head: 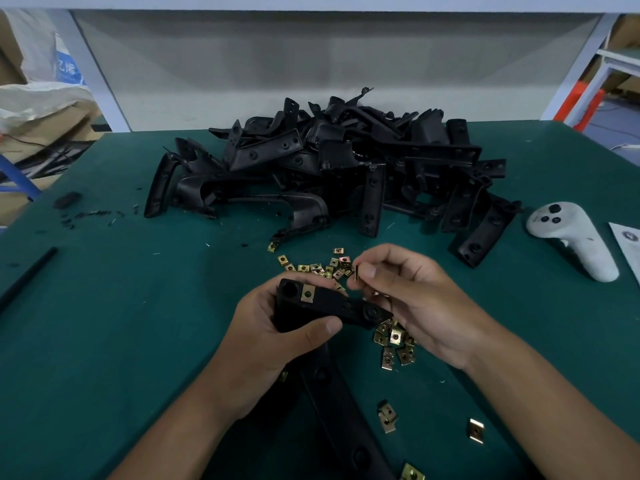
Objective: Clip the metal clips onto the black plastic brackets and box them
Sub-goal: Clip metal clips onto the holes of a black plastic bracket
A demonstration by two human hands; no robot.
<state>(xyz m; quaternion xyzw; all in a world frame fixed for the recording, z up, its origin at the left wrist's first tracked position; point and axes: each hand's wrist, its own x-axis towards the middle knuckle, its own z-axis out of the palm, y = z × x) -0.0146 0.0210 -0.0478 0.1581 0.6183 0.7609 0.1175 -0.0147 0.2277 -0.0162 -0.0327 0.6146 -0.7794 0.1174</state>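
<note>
My left hand (273,344) grips a black plastic bracket (325,306) above the green table; one brass metal clip (307,293) sits clipped on its upper end. My right hand (408,299) pinches a single metal clip (356,273) between thumb and forefinger, just right of and above the bracket. Several loose brass clips (322,266) lie scattered beyond the hands, more clips (394,344) lie under my right hand, and a few clips (388,415) lie nearer me. A big pile of black brackets (329,164) fills the table's far middle. No box is in view.
A long black bracket (343,410) lies on the green table (121,323) under my left forearm. A white hand controller (575,237) rests at the right, with a paper sheet (628,240) at the edge. A black strip (27,277) lies at the left.
</note>
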